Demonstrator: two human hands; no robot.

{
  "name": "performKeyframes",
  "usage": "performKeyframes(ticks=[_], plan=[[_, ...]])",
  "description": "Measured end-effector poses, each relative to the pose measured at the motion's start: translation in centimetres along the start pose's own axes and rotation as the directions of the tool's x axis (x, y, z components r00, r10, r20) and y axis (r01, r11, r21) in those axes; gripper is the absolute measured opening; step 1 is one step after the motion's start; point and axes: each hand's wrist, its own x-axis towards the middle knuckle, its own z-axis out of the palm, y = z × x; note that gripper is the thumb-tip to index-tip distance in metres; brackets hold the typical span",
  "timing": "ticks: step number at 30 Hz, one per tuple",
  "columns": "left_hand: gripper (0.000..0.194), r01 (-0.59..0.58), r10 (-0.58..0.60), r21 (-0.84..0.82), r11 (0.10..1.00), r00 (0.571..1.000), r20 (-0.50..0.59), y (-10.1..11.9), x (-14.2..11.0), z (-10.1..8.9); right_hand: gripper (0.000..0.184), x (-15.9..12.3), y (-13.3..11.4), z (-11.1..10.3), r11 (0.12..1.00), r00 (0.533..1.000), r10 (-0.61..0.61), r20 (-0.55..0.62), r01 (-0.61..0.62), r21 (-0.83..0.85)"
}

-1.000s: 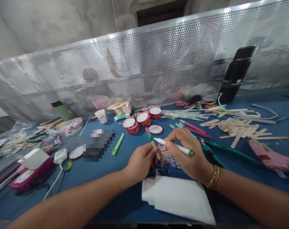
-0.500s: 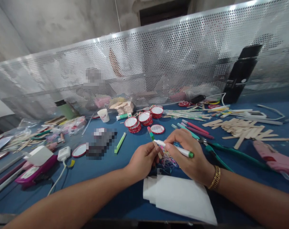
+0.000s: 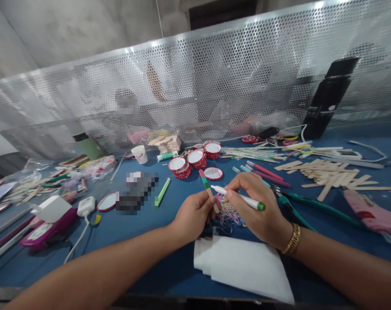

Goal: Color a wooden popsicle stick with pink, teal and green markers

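Observation:
Between the fingers of my left hand (image 3: 194,216) a wooden craft stick (image 3: 205,182) stands tilted, its upper part coloured red and green, its lower part bare wood. My right hand (image 3: 255,206) is closed round a white marker (image 3: 247,199) with a green end. The marker's tip points left at the stick, just beside the green band, with a small gap between them. Under and behind the hands lies a tangle of thin coloured strands (image 3: 229,214). A folded white sheet (image 3: 240,267) rests on the blue table in front of my wrists.
Several red-rimmed round tins (image 3: 197,158) and a paper cup (image 3: 139,154) stand ahead. On the right are loose craft sticks (image 3: 331,174), green-handled pliers (image 3: 324,207), a pink glue gun (image 3: 371,213) and a black bottle (image 3: 331,99). A perforated metal panel (image 3: 215,86) closes off the back.
The marker tip has drawn back slightly to the right, away from the stick. The green band on the stick shows more fully. My left hand has stayed nearly still.

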Motion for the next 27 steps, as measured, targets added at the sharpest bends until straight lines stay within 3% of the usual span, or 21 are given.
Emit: performKeyframes(ticks=[10, 16, 27], plan=[[0.040, 0.001, -0.001, -0.019, 1.000, 1.000, -0.003, 0.37, -0.06, 0.02, 0.014, -0.04, -0.13, 0.15, 0.999, 0.999, -0.015, 0.052, 0.013, 0.032], [0.041, -0.038, 0.039, -0.023, 0.999, 0.999, 0.015, -0.26, 0.02, -0.10, 0.013, -0.16, 0.09, 0.06, 1.000, 1.000, 0.018, -0.002, -0.018, 0.019], [0.040, -0.004, 0.005, -0.048, 0.999, 1.000, 0.013, -0.23, -0.02, 0.00, 0.011, -0.28, -0.02, -0.26, 0.999, 1.000, 0.000, -0.025, 0.001, 0.034]])
